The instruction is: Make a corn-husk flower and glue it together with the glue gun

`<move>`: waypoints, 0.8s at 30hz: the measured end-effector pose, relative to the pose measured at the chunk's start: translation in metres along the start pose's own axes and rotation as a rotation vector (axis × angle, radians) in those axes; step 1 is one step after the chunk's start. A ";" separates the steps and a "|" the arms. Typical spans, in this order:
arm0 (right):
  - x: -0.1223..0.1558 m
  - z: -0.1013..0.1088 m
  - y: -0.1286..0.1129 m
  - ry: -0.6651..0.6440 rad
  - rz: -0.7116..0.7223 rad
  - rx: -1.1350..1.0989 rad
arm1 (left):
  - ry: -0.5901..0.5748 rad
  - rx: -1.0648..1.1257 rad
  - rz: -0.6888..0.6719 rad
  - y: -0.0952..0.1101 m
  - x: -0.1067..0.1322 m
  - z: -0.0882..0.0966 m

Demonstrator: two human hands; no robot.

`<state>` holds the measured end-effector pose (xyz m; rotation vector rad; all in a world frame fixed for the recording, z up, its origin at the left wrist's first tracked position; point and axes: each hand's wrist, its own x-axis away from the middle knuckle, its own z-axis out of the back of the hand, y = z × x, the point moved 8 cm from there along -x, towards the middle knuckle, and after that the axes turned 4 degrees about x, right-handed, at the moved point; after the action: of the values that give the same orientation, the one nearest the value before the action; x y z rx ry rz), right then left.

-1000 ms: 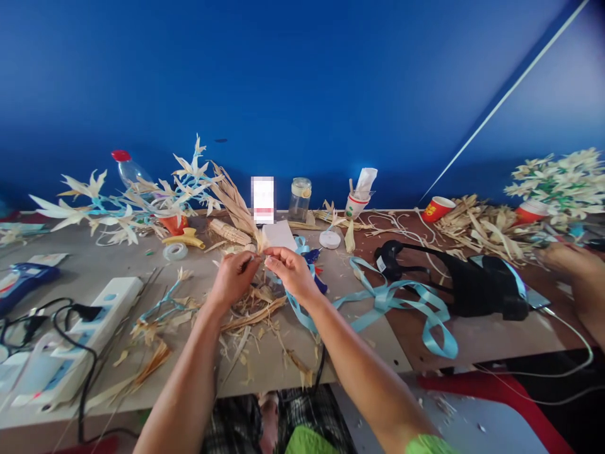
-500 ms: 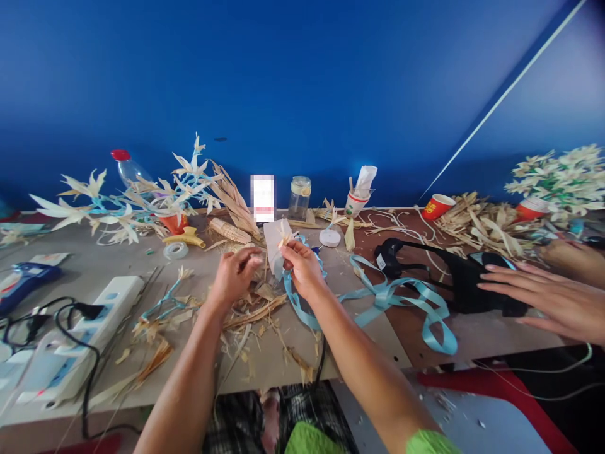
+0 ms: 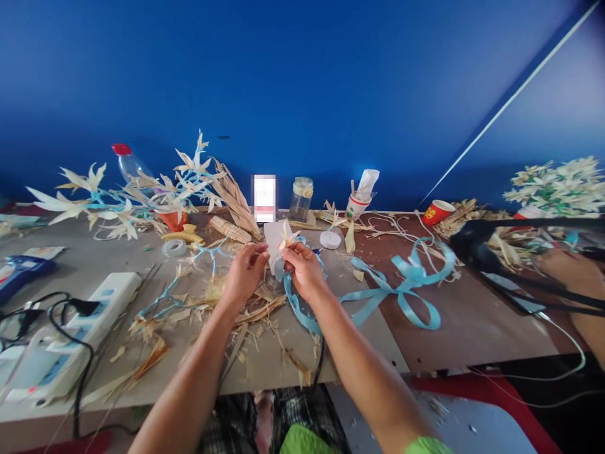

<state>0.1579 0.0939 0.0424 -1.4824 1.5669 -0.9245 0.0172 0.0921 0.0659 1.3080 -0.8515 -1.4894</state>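
My right hand (image 3: 306,270) pinches a pale corn-husk flower (image 3: 287,237) between thumb and fingers. Its petals point up in front of a whitish card (image 3: 272,243). Light-blue ribbon (image 3: 297,310) loops below this hand and trails right across the table. Close on the left, my left hand (image 3: 246,268) has its fingers curled in, the tips near the flower; what they hold is hidden. Beside its knuckles is a branched blue-wrapped stem (image 3: 212,254), and I cannot tell whether the hand grips it. Another blue stem with husk flowers (image 3: 163,299) lies farther left.
Husk scraps (image 3: 265,309) litter the table. A power strip (image 3: 89,328) with black cords lies left. Behind stand a glass jar (image 3: 301,200), a corn cob (image 3: 230,229) and a red cup (image 3: 437,212). Another person's arm (image 3: 567,277) and a phone (image 3: 513,292) are right.
My left hand has moved right, closer to my right hand, and its fingers have curled in. A blue stem now shows beside it. At right, black straps have lifted, uncovering the phone; the ribbon has shifted.
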 end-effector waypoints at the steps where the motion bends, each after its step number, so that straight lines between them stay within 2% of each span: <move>1: 0.000 -0.001 0.001 -0.012 0.001 0.014 | -0.054 0.066 0.063 -0.008 -0.001 -0.006; 4: 0.001 -0.005 0.005 -0.051 0.007 0.099 | -0.152 0.208 0.137 -0.016 -0.001 -0.012; 10: -0.001 -0.004 0.011 -0.038 0.014 0.129 | -0.228 0.246 0.144 -0.015 0.002 -0.017; 14: -0.003 0.005 0.007 0.026 -0.009 -0.008 | -0.136 0.460 0.224 -0.026 0.001 -0.010; 16: -0.004 0.009 0.006 0.045 -0.047 -0.118 | -0.133 0.624 0.289 -0.031 0.004 -0.011; 20: -0.008 0.014 0.007 0.068 -0.099 -0.328 | -0.254 0.863 0.402 -0.033 0.015 -0.028; 24: -0.010 0.016 0.005 0.055 -0.064 -0.384 | -0.336 0.975 0.496 -0.035 0.024 -0.043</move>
<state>0.1706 0.1039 0.0317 -1.7921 1.8201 -0.7309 0.0529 0.0844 0.0173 1.3392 -2.1196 -0.8902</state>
